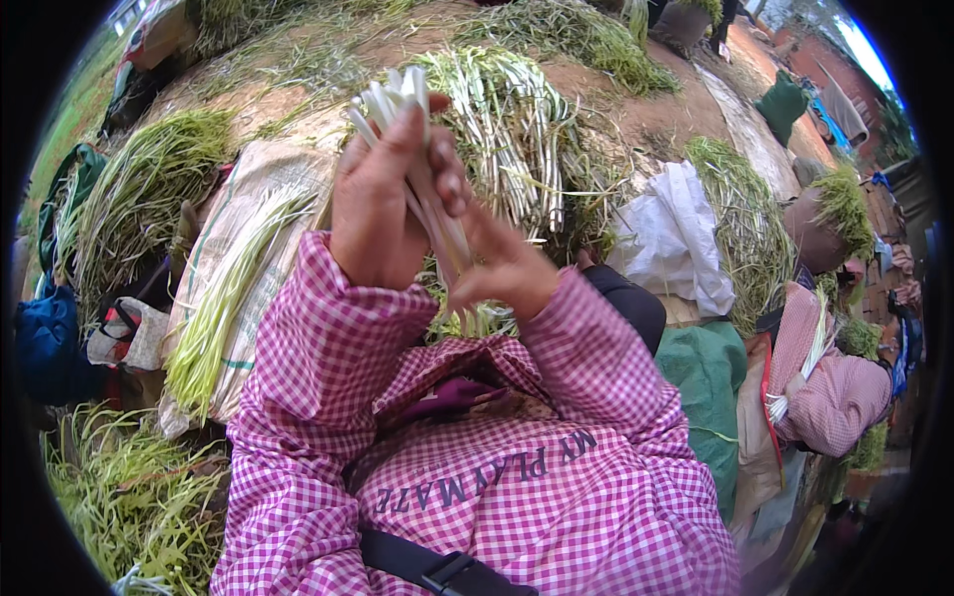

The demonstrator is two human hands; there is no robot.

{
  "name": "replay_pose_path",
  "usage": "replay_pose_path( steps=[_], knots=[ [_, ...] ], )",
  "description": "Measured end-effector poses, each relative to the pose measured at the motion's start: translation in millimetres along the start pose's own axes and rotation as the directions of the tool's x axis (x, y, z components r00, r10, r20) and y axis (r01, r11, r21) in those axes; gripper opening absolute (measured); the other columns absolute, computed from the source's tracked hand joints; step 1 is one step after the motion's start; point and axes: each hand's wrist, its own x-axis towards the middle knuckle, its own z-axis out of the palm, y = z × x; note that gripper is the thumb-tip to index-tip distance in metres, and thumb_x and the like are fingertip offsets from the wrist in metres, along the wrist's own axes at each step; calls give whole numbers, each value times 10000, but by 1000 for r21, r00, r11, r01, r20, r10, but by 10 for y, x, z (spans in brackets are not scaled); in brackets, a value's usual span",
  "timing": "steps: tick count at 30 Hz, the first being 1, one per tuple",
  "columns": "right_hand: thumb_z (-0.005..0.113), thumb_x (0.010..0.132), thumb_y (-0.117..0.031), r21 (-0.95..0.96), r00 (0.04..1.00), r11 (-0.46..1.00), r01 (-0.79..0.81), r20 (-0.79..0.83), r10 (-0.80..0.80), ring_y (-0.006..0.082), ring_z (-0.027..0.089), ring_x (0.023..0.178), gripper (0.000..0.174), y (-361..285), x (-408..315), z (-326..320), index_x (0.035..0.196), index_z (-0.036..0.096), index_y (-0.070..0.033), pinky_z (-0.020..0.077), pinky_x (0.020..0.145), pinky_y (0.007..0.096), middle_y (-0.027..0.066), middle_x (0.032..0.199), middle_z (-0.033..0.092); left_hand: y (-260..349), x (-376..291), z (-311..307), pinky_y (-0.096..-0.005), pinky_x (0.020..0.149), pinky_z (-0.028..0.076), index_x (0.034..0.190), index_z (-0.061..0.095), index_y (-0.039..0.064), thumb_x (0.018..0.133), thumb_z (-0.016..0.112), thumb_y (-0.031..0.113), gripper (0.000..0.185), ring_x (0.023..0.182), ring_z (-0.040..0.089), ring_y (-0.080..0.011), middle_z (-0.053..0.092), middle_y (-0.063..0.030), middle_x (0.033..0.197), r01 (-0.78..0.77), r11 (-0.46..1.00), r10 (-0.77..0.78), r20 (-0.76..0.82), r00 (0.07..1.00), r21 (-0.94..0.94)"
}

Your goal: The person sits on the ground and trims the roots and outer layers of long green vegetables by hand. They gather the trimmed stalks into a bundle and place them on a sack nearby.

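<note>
My left hand (391, 190) is raised before my chest and grips a bunch of pale stalks (440, 223) that look like garlic chives. Their white ends stick up past my thumb, and the rest slants down to the right. My right hand (510, 261), blurred, is at the lower part of the bunch with its thumb and fingers apart. Whether it grips the stalks cannot be made out. Just beyond both hands lies a heap of uncleaned stalks (514, 141) with whitish stems. To the left, a layer of trimmed pale stalks (238, 298) rests on a woven sack (242, 167).
More greens are heaped at the left (149, 179), lower left (134, 492) and right (745, 231). At my right are a white plastic sack (671, 231) and a green sack (700, 395). Beyond them, a person in a checked sleeve (835, 410) has a bundle of stalks (801, 372).
</note>
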Motion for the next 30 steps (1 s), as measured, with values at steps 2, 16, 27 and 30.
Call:
replay_pose_path(
  steps=[2,16,27,30],
  knots=[
    [670,724,-37,215,959,935,-280,33,280,74,538,642,381,195,-116,182,1071,519,5,456,640,259,-13,711,569,78,38,-63,-285,625,498,1238,349,8,913,472,364,498,722,541,-138,513,-42,803,-23,1000,23,46,999,4],
    [694,724,-106,-575,994,817,-38,59,88,216,643,732,330,954,-64,52,984,494,-67,523,682,326,121,811,643,564,-641,-556,-303,538,481,1054,509,-29,884,529,107,219,518,492,-123,453,-9,582,-339,905,396,-220,891,255],
    [640,797,-238,-726,897,543,-423,-252,363,219,604,792,177,2032,-212,-464,893,563,-111,452,772,411,62,817,629,3024,-1312,-1664,-244,530,355,1069,454,-93,928,452,88,230,574,351,-110,321,-11,649,-323,890,398,-202,895,321],
    [581,835,-148,-620,691,421,-662,-288,662,222,554,949,201,2025,-218,-562,1016,533,-74,396,932,444,108,1012,581,3350,-1399,-1825,-245,548,344,1073,443,-98,919,464,64,224,592,340,-110,310,-12,651,-375,854,475,-247,845,361]
  ],
)
